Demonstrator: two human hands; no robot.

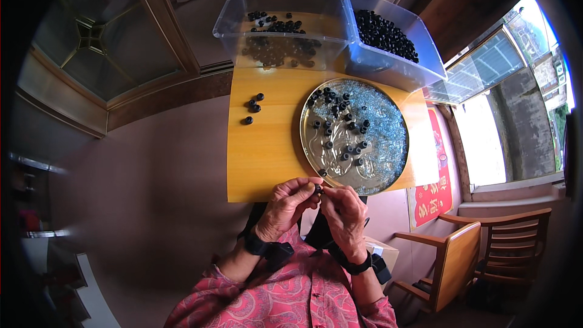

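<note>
One small black cylinder [318, 189] sits pinched in my left hand [288, 204] by the round tray [347, 178]; my right hand [345, 214] bunches beside it, hold unclear to me. A slackening pinch could drop it off the wooden tabletop [267, 155].

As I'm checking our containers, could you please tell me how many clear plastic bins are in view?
2: the left bin and the right bin stand side by side at the far end of the table, both holding black pieces.
</note>
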